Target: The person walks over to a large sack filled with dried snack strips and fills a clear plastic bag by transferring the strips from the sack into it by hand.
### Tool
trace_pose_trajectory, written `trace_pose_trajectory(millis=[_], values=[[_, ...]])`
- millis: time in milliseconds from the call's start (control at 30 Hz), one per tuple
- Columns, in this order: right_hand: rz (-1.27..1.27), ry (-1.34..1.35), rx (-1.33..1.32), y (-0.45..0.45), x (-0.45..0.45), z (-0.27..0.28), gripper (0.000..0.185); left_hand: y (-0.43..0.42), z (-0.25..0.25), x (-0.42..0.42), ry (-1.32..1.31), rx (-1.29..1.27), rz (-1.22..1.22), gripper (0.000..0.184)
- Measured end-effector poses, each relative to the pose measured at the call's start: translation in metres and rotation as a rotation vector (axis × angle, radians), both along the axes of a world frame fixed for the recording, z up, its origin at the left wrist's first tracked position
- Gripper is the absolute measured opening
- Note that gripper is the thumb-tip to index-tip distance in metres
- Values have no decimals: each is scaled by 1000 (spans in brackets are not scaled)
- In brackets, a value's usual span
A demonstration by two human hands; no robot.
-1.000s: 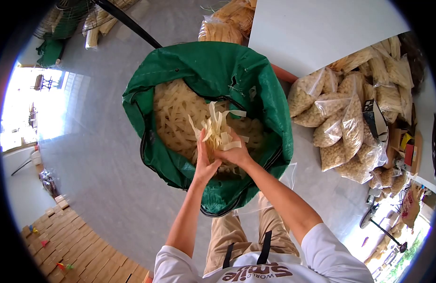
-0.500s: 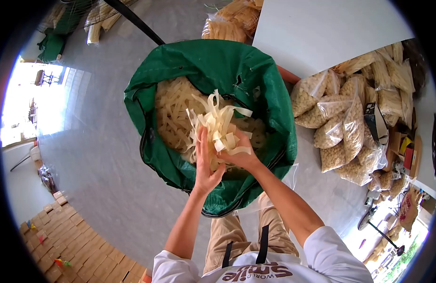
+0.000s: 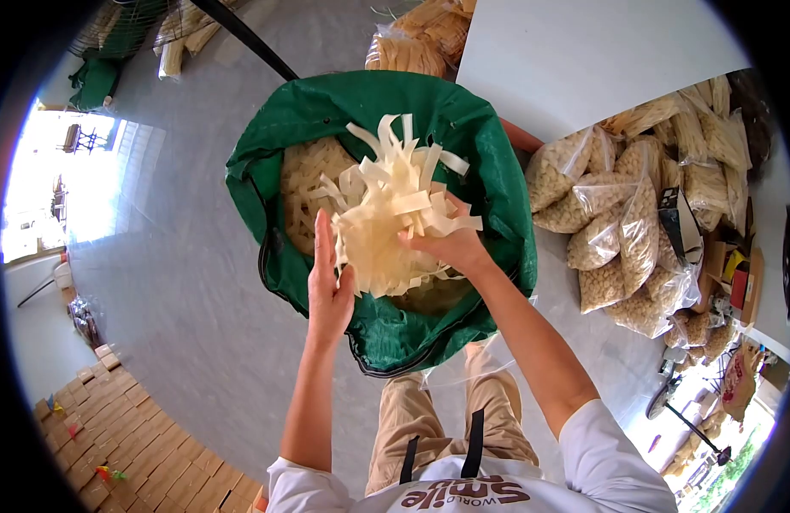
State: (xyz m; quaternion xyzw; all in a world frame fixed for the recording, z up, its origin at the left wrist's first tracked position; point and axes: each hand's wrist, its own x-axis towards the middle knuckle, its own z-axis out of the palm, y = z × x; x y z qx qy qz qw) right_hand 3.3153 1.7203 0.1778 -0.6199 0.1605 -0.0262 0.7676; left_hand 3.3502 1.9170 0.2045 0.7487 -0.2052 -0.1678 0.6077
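A round green fabric bag [image 3: 327, 111] stands in front of my legs, its top wide and loosely folded. Curly pale strips [image 3: 305, 179] fill its left side. Above its mouth my right hand [image 3: 455, 244] grips a large bunch of cream-coloured flat strips [image 3: 382, 231], thumb in front and the other fingers hidden behind. The strips fan upward and spill to both sides. At the bunch's left edge is my left hand [image 3: 329, 291], fingers stretched out and thumb apart. Whether its palm touches the strips I cannot tell.
Clear plastic bags of beige pieces [image 3: 600, 244] are piled at the right, below a white tabletop [image 3: 583, 68]. Wrapped yellowish bundles [image 3: 412, 51] lie beyond the green bag. A black pole [image 3: 250, 43] slants at upper left. Stacked brown boxes [image 3: 156, 445] cover the lower left.
The bunch of strips has come up closer and looks larger and more spread. My left hand has moved left, away from my right hand, its fingers straight.
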Motion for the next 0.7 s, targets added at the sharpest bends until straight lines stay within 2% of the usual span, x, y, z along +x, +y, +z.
trace_pose_trajectory(millis=[67,100,133,167,233,267,300,333,367,400,467,500,533,600,700], values=[[21,-7,39,-8,2,2,63,9,1,-9,19,51,56,74],[-21,-109,81,-9,4,9,50,15,4,-15,18,131,125,70],[-22,-101,82,-12,5,13,50,18,8,-23,20,211,193,67],[-37,-143,36,-16,6,16,49,15,9,-37,-191,283,345,52],[-73,-247,29,-21,6,26,46,22,22,-69,-331,384,173,35],[-80,-219,27,-23,6,32,46,21,3,-94,-480,161,147,25],[-69,-211,1,-27,9,39,46,23,10,-121,-358,238,-47,22],[-57,-212,-25,-30,11,44,46,19,6,-141,-362,175,-261,23],[-64,-201,-27,-30,10,47,46,17,-2,-167,-208,241,-394,24],[-63,-206,-4,-31,10,49,46,14,-7,-189,105,387,-504,30],[-64,-208,18,-34,8,60,45,25,-65,-235,113,494,-405,46],[-83,-131,62,-36,3,70,46,31,-98,-247,114,491,-409,46],[-102,-51,105,-37,-3,76,48,38,-130,-258,125,602,-335,53],[-79,-69,89,-41,-16,80,44,38,-159,-264,141,707,-261,60],[-35,-115,56,-49,-39,87,42,16,-187,-253,221,720,-296,66]])
